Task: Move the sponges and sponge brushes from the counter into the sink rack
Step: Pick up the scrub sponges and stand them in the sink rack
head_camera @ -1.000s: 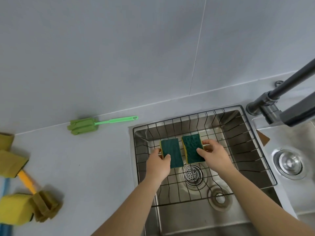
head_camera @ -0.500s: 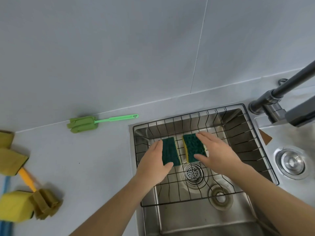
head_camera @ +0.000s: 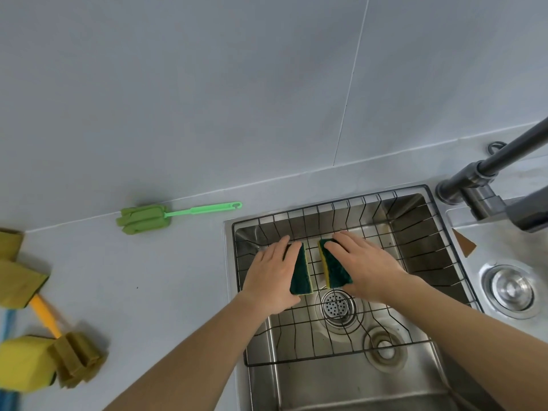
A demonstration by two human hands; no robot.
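Note:
Two sponges with dark green scouring tops and yellow bodies lie side by side on the floor of the black wire sink rack. My left hand rests flat over the left sponge, fingers straight. My right hand lies flat across the right sponge. On the counter stay a green sponge brush by the wall, an orange-handled sponge brush, a yellow sponge and two olive-yellow sponges at the left edge.
The rack sits in a steel sink with a strainer drain. A dark faucet reaches in from the right, above a second basin with a drain plug. Something blue shows at the left edge.
Both hands lowered the two sponges onto the rack floor and went from pinching their edges to lying flat on top. The sponges now sit slightly farther apart.

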